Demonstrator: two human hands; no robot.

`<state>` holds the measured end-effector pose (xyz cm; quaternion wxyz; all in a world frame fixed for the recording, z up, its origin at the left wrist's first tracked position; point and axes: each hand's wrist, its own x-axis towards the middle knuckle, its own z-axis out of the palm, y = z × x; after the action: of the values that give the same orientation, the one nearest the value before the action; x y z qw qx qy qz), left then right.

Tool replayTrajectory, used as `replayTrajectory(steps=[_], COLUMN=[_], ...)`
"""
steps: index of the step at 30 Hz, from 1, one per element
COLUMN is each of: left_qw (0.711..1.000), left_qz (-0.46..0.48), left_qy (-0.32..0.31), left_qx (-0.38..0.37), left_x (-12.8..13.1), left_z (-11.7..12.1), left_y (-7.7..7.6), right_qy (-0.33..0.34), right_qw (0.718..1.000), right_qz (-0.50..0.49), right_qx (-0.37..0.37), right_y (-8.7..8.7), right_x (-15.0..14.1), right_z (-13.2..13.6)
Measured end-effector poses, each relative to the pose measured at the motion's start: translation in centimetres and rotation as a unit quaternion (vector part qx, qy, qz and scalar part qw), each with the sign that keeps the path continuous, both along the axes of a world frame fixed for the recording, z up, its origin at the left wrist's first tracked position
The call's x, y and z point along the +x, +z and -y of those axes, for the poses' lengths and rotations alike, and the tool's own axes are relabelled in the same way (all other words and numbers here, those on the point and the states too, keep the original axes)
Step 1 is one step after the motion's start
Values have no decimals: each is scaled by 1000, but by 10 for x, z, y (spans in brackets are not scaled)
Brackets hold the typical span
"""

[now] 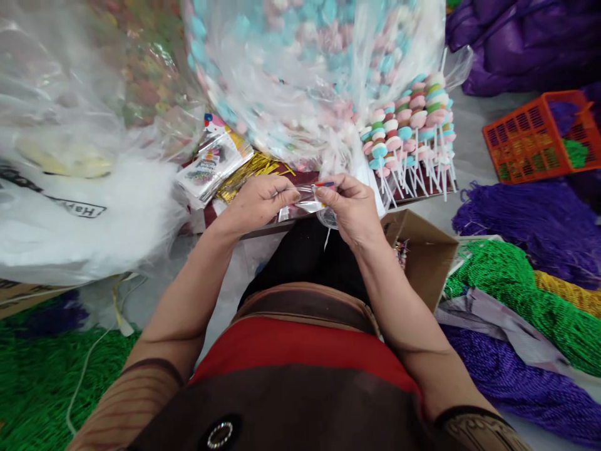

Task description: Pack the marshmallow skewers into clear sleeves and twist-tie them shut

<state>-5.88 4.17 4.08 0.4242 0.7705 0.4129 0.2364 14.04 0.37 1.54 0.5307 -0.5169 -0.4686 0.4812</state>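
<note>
Both hands — left (260,203) and right (350,203) — pinch a clear plastic wrapper (308,195) between them.

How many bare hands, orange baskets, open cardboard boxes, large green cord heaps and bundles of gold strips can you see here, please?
Bare hands: 2 (left hand, right hand)
Orange basket: 1
Open cardboard box: 1
Large green cord heaps: 2
Bundle of gold strips: 1
Total: 7

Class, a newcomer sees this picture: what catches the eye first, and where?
Probably the bag of pink and blue pieces, top centre, with striped skewers at its right. Then the orange basket, upper right, above purple and green cords. At centre, left hand and right hand pinch clear plastic.
</note>
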Motion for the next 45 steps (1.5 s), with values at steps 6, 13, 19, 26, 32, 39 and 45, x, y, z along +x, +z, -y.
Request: replayTrajectory(steps=[6, 13, 19, 26, 32, 39, 45], left_qw=[989, 985, 995, 986, 997, 991, 988], left_qz=[98, 110, 56, 112, 66, 93, 134], left_qy=[-1, 16, -38, -6, 23, 98, 61], left_qx=[-109, -131, -79, -124, 17, 13, -41], left_x=[8, 12, 21, 43, 53, 57, 53], left_z=[8, 12, 14, 16, 14, 16, 20], left_y=[-7, -11, 4, -6, -11, -11, -20], right_qy=[-48, 8, -10, -98, -113, -60, -130], right_qw=[998, 999, 999, 989, 986, 998, 981], right_qz=[-22, -46, -38, 111, 126, 30, 144], right_qx=[-20, -7, -25, 8, 6, -14, 14], right_y=[6, 22, 16, 18, 20, 18, 19], right_x=[-1, 6, 15, 23, 27, 33, 26], right_z=[10, 16, 21, 24, 19, 12, 10])
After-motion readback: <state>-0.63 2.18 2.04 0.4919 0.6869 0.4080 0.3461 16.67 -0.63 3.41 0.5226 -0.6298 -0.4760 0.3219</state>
